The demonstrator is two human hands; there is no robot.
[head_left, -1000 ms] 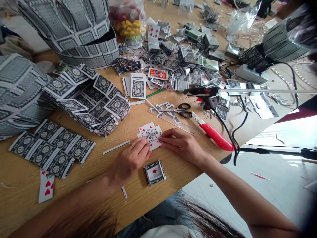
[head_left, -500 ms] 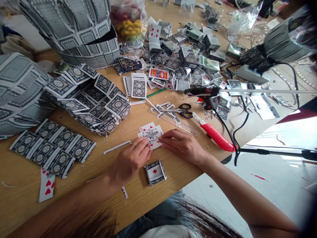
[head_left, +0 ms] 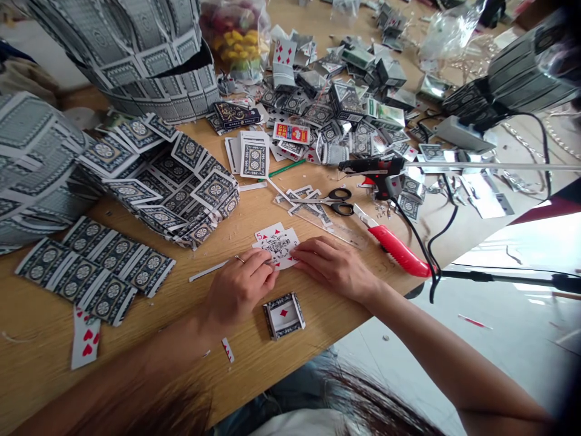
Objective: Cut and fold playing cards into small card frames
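A few face-up playing cards (head_left: 278,242) overlap on the wooden table, a joker on top and a five of diamonds partly covered behind it. Their lower left edge is pinched by my left hand (head_left: 242,284), which wears a ring. My right hand (head_left: 333,266) has its fingers closed together on the right edge of the same cards. Just below the hands sits a small open box folded from cards (head_left: 284,316), with a red diamond showing inside. A thin white strip (head_left: 207,270) lies left of my left hand, partly behind it.
Woven card baskets (head_left: 172,181) and a joined card panel (head_left: 97,266) stand at left. Scissors (head_left: 338,201), a red-handled cutter (head_left: 399,251) and a glue gun (head_left: 376,172) with its cable lie to the right. Heaped cards and boxes (head_left: 345,103) cover the back.
My left hand has shifted slightly left and turned, covering more of the white strip. The fingers of my right hand lie flatter over the cards' edge. The cards stay in place.
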